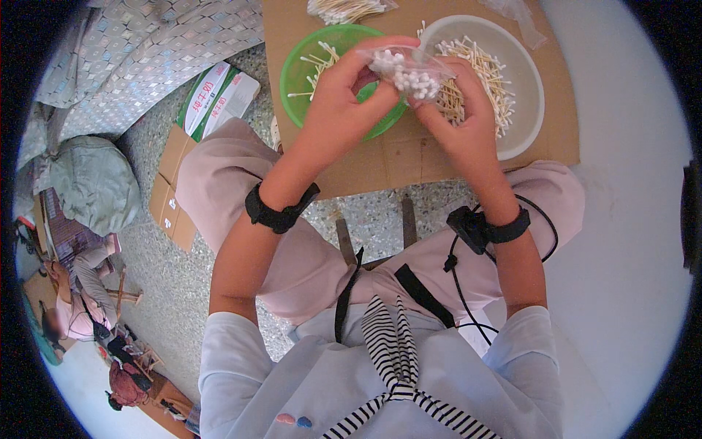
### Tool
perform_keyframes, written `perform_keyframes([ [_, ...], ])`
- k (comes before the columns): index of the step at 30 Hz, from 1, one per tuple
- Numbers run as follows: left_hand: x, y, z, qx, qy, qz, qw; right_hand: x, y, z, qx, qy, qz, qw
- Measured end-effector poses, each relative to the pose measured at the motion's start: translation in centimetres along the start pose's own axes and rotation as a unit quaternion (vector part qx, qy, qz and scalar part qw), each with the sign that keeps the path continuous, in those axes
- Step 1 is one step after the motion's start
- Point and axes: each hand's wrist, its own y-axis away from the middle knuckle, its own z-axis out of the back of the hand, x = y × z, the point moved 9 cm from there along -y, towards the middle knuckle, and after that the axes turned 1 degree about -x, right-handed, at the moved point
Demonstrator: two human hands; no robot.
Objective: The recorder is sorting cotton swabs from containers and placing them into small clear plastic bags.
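Note:
Between my two hands is a small clear plastic bag (406,74) packed with cotton swabs, their white tips showing in a cluster. My left hand (349,91) grips the bag's left side, fingers curled over its top. On the other side, my right hand (468,110) pinches the bag with thumb and fingers. Under my left hand stands a green basin (288,91) with a few loose cotton swabs (323,61). A white basin (539,91) beside it, partly behind my right hand, holds a large heap of cotton swabs (499,88).
Both basins stand on a cardboard-covered table (380,164). More bundled swabs (347,9) lie at its far edge, with clear plastic (521,20) at far right. A cardboard box (174,190) sits on the floor at left. Another person (84,304) sits farther left. A white wall rises at right.

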Motion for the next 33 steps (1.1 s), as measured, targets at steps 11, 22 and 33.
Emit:
perform_keyframes([
  [11, -0.4, 0.4, -0.1, 0.041, -0.132, -0.018, 0.990, -0.1, 0.0, -0.8, 0.026, 0.004, -0.045, 0.999],
  [22, -0.3, 0.6, 0.9, -0.055, -0.032, -0.022, 0.998, 0.0, -0.3, -0.7, 0.020, 0.015, -0.069, 0.997],
  [33, 0.2, 0.1, 2.5, -0.122, 0.087, -0.022, 0.988, 1.0, -0.5, -1.3, 0.043, -0.053, -0.029, 0.997],
])
